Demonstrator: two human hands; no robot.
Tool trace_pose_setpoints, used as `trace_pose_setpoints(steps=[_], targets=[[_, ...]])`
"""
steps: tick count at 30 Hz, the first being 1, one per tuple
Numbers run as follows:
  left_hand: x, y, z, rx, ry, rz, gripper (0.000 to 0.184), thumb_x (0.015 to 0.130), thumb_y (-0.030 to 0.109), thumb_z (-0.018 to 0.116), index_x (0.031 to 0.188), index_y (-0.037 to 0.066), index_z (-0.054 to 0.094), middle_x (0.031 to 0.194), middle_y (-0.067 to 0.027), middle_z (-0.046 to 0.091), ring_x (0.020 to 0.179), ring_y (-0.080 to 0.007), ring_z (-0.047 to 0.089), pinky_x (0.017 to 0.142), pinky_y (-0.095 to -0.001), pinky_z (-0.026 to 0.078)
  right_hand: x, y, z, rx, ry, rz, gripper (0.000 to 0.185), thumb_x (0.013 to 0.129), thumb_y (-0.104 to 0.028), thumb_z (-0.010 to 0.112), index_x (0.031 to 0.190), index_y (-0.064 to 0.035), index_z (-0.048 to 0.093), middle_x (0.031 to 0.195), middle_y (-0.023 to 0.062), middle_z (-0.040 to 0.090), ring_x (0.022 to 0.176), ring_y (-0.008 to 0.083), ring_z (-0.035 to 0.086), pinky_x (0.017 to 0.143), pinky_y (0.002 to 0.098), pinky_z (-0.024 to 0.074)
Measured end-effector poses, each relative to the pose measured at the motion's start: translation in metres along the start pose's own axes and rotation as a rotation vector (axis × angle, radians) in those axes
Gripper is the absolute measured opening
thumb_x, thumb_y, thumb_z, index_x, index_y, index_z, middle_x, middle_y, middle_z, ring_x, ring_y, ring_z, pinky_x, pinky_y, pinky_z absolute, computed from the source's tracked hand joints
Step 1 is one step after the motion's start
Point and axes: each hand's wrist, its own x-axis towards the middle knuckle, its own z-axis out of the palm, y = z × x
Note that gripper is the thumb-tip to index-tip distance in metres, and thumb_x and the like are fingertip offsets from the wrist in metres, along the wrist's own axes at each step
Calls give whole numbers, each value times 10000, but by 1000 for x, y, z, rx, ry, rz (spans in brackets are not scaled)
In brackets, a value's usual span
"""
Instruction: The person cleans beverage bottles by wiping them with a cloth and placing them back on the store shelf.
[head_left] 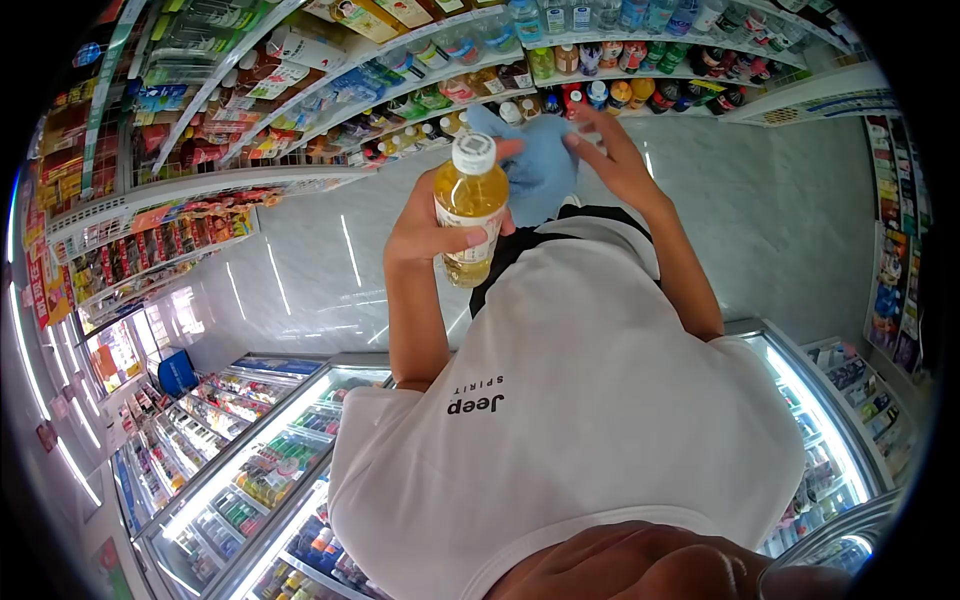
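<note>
My left hand (425, 225) is wrapped round a clear bottle of yellow liquid (469, 212) with a white cap and a pale label, held upright. One blurred finger of it reaches over a light blue cloth (542, 172), which hangs just beyond the bottle. At the right edge of the cloth, my right hand (612, 158) has its thumb and fingers spread. The fingertips overlap or touch the cloth edge; motion blur hides the exact contact.
Shelves of bottled drinks (650, 72) curve across the far side. More packed shelves (160, 200) stand at the left. Lit glass-door coolers (245, 480) flank the body at both sides. Grey floor (310, 255) lies between them. A blue box (176, 371) is at far left.
</note>
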Motion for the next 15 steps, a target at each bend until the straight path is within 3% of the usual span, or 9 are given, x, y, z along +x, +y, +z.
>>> trace_pose_setpoints(steps=[3,6,9,10,13,15], targets=[[0,3,-5,82,-157,-59,984,591,279,825,1399,-122,430,1380,-242,542,786,-234,702,777,-345,531,17,-24,-22,382,-175,-316,630,884,-371,661,1444,-126,507,1498,89,453,1355,244,455,1044,400,389],[10,-2,-17,80,-333,-111,913,632,196,849,1413,-49,444,1347,-185,574,833,-202,697,777,-336,565,40,-62,-48,128,-486,-616,605,805,-272,738,1373,-141,576,1530,110,419,1422,262,386,1096,438,353],[15,-8,-21,55,-395,-154,873,652,164,845,1409,-32,458,1341,-163,581,842,-194,696,779,-332,571,71,-67,-53,56,-901,-696,555,741,-195,796,1268,-129,637,1557,96,395,1431,278,375,1099,442,350],[14,-8,-19,70,-369,-190,894,631,192,843,1402,-53,463,1296,-174,602,824,-202,692,758,-333,555,66,-84,-53,32,-906,-608,439,711,-159,821,1119,-104,671,1420,74,527,1321,254,481,1048,409,386],[11,-9,-16,92,-313,-232,942,589,246,841,1389,-91,473,1202,-189,643,786,-218,681,715,-333,522,71,-98,-52,-51,-994,-478,326,739,-152,810,1015,-79,653,1130,32,643,1091,209,574,948,360,436],[9,-15,-16,77,-303,-179,942,590,244,845,1392,-84,474,1198,-174,638,779,-218,678,716,-333,522,71,-96,-50,-105,-996,-367,268,775,-166,793,964,-65,632,972,14,630,949,184,566,856,341,448]])
